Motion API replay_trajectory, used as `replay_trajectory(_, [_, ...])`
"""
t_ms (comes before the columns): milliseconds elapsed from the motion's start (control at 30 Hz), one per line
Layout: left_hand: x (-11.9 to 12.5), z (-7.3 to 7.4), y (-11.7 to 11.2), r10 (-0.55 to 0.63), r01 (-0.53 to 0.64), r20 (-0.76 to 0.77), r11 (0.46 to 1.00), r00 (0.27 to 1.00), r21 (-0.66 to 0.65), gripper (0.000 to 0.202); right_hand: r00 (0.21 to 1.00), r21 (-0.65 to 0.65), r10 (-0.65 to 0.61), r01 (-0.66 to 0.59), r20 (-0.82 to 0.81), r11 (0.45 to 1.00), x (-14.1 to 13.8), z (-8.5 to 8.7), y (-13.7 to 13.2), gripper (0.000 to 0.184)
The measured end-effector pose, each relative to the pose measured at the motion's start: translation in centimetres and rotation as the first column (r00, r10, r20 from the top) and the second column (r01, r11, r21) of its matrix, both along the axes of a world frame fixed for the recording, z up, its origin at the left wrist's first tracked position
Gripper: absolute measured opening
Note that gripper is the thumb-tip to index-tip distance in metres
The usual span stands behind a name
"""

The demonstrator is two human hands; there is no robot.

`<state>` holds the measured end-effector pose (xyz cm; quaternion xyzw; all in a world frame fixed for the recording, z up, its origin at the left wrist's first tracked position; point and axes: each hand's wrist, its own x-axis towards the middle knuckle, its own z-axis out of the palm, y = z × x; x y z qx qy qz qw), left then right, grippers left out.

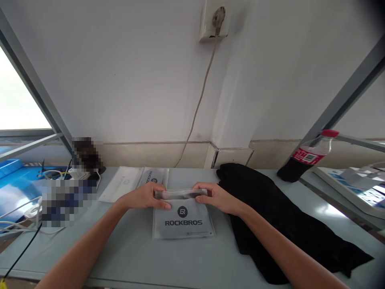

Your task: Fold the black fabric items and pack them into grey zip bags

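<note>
Left: pale flat pouches (pixel 120 182) on the grey table (pixel 129 253). The left hand (pixel 147 196) pinches the upper left corner of the ROCKBROS pouch (pixel 184 229) between thumb and fingers, its forearm slanting up from lower left. Centre: the pouch's printed face extends from the grip toward the wearer. The right hand (pixel 215 196) pinches the upper right corner, its forearm crossing black fabric (pixel 270 200). Far right: a red-capped bottle (pixel 309 156).

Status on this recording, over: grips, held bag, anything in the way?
Left grip pinching bag near top left. Right grip pinching near top right. ROCKBROS print facing up. Black cloth to the right, not covering it.
</note>
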<state>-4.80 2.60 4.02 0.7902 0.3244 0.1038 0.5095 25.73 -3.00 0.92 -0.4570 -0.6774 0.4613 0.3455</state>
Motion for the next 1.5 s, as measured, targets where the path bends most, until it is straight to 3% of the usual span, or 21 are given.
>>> replay_trajectory(100, [0.1, -0.6, 0.1, 0.009, -0.011, -0.04, 0.999, 0.999, -0.036, 0.051, 0.989, 0.021, 0.099, -0.102, 0.106, 0.995, 0.5, -0.3, 0.4, 0.033])
replay_trajectory(200, [0.2, -0.9, 0.2, 0.063, -0.06, -0.038, 0.995, 0.997, 0.075, 0.059, 0.983, 0.02, 0.132, -0.135, 0.13, 0.991, 0.7, -0.6, 0.7, 0.041])
replay_trajectory(300, [0.6, -1.1, 0.1, 0.16, -0.156, -0.007, 0.971, 0.987, 0.181, 0.059, 0.992, 0.049, 0.058, -0.064, 0.114, 0.997, 0.6, -0.6, 0.7, 0.041])
replay_trajectory(400, [0.9, -0.9, -0.2, 0.192, -0.191, -0.002, 0.978, 0.981, 0.084, 0.043, 0.998, 0.044, -0.018, 0.016, 0.06, 0.999, 0.5, -0.4, 0.5, 0.03])
replay_trajectory(467, [0.9, -0.7, -0.4, 0.157, -0.156, -0.021, 0.986, 0.987, 0.056, 0.043, 0.998, -0.005, 0.049, -0.049, 0.049, 0.999, 0.6, -0.2, 0.4, 0.033])
replay_trajectory(600, [0.9, -0.6, -0.6, 0.088, -0.082, -0.039, 0.988, 0.995, 0.127, 0.035, 0.971, -0.109, 0.223, -0.213, 0.088, 0.971, 0.2, -0.3, 0.3, 0.034])
replay_trajectory(700, [1.0, -0.8, -0.6, 0.134, -0.129, -0.028, 0.981, 0.991, 0.144, 0.035, 0.949, -0.129, 0.296, -0.282, 0.107, 0.951, -0.5, -0.5, 0.2, 0.039])
replay_trajectory(867, [1.3, -1.0, -0.7, 0.205, -0.204, 0.014, 0.957, 0.979, 0.208, 0.037, 0.948, -0.097, 0.299, -0.289, 0.111, 0.952, -0.9, -0.7, 0.2, 0.042])
replay_trajectory(1000, [1.5, -1.2, -0.7, 0.207, -0.203, -0.009, 0.964, 0.978, 0.173, 0.04, 0.979, -0.074, 0.19, -0.185, 0.076, 0.98, -0.3, -0.4, 0.2, 0.052])
replay_trajectory(1133, [1.9, -1.8, -0.7, 0.33, -0.341, 0.087, 0.922, 0.94, 0.182, 0.04, 0.995, -0.05, -0.08, 0.076, -0.066, 0.996, -0.5, 0.0, 0.0, 0.036])
replay_trajectory(1233, [2.1, -2.3, -0.8, 0.415, -0.465, 0.219, 0.835, 0.883, 0.294, 0.039, 0.927, -0.225, -0.269, 0.212, -0.261, 0.951, -1.2, -0.3, 0.0, 0.05])
replay_trajectory(1300, [2.2, -2.3, -0.9, 0.421, -0.488, 0.256, 0.807, 0.87, 0.333, 0.038, 0.894, -0.318, -0.318, 0.216, -0.316, 0.923, -1.5, -0.7, 0.2, 0.041])
replay_trajectory(1367, [2.0, -2.1, -1.0, 0.364, -0.413, 0.219, 0.874, 0.905, 0.255, 0.04, 0.892, -0.329, -0.312, 0.203, -0.327, 0.922, -1.6, -0.9, 0.2, 0.032])
replay_trajectory(1433, [1.8, -1.6, -1.1, 0.2, -0.208, 0.115, 0.976, 0.973, 0.059, 0.047, 0.899, -0.319, -0.296, 0.192, -0.323, 0.928, -1.6, -1.0, 0.2, 0.031])
replay_trajectory(1500, [1.7, -1.2, -1.4, 0.028, -0.025, 0.029, 0.995, 0.999, -0.094, 0.053, 0.927, -0.323, -0.229, 0.129, -0.296, 0.938, -1.8, -1.0, -0.1, 0.033])
